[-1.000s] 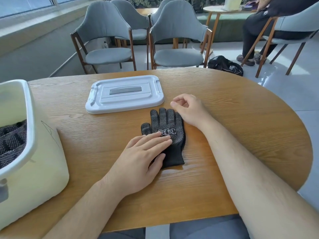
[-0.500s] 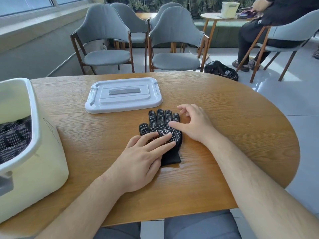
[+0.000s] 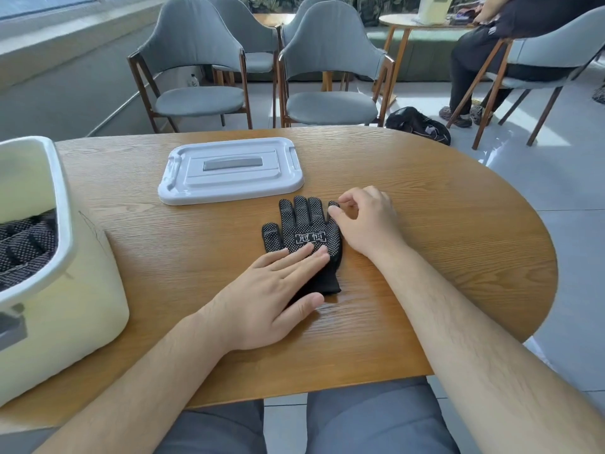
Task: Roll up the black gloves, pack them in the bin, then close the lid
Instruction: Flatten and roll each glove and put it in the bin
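A wooden table (image 3: 425, 224) fills the frame, an open cream bin (image 3: 65, 290) at its left edge, the grey lid (image 3: 229, 185) flat at upper centre. At centre the left hand (image 3: 275, 290) presses flat, fingers straight, on a black glove (image 3: 304, 224) lying on the table, while the right hand (image 3: 370, 224) pinches its little-finger tip.

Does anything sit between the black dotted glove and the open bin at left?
Nothing visible: only bare wooden table separates the black dotted glove from the open cream plastic bin. The white plastic lid lies farther back, off that path.
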